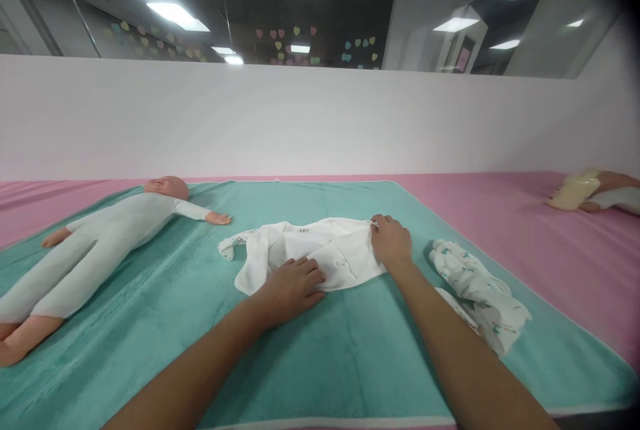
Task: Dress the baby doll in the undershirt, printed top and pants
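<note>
A small white baby shirt [345,263] lies spread and slightly wrinkled on a teal blanket [350,357]. A dark label mark shows near its top edge, and its left sleeve is crumpled. My left hand [295,287] rests on the shirt's lower middle, fingers stretched over the cloth. At the shirt's right end, my right hand [393,240] has its fingers curled on the fabric near the upper corner. Just right of my right forearm is a bunched white patterned cloth [475,290] with small green and orange prints.
On the left of the blanket a baby doll [125,223] in a pale suit lies on its back. Part of another doll with a yellowish piece [575,190] is at the far right on the pink sheet [480,210]. A white wall [300,123] with glass above stands behind.
</note>
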`<state>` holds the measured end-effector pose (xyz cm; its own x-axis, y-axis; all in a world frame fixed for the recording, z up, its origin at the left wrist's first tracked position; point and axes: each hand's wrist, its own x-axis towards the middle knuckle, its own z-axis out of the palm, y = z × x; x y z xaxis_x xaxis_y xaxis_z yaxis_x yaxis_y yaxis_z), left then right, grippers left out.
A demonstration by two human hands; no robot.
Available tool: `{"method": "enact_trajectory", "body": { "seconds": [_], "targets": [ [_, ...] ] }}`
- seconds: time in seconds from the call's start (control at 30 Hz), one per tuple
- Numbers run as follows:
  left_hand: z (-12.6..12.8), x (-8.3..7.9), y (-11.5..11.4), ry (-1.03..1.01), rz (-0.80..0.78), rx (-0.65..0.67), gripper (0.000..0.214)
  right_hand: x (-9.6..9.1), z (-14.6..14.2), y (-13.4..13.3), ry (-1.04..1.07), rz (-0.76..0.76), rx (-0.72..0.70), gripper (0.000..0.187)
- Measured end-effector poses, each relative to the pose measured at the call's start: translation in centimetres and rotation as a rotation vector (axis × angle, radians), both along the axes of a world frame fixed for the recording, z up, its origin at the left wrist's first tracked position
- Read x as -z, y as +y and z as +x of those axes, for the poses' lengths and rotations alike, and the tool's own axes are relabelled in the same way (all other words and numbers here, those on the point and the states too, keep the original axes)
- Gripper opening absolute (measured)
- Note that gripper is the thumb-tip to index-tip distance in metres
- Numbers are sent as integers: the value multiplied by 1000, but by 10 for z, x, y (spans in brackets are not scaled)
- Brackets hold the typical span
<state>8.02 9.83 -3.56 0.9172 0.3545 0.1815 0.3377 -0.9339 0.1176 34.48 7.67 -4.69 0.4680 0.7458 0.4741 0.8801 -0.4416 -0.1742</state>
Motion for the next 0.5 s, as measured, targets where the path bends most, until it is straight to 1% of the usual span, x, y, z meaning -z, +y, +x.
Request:
{"method": "enact_trajectory", "body": {
  "seconds": [0.07, 0.1, 0.2, 0.27, 0.4, 0.43, 0.5],
  "targets": [
    [-1, -2, 0, 17, 11, -20, 16, -1, -2, -2, -34, -36, 15, 23],
    [-2, -3, 0, 16, -9, -31, 16, -2, -3, -3, -36, -54, 20, 23],
    [-4, -10, -3, -9, -154, -57, 10, -4, -5, -5, -28, -84, 22, 24],
    [-5, -15, -5, -23, -265, -59, 11, -5, -6, -5, -18, -90, 21, 25],
    [-6, -17, -8, 4, -434, -9, 20, -7, -10, -7, -23, -104, 5, 24],
    [-6, -16, -8, 0, -463, -10, 24, -7, -10, -7, -30, -105, -1, 24],
    [-5, -14, -7, -48, -494, -56, 30, -9, -14, -8, -46, -90, -29, 26]
  ]
}}
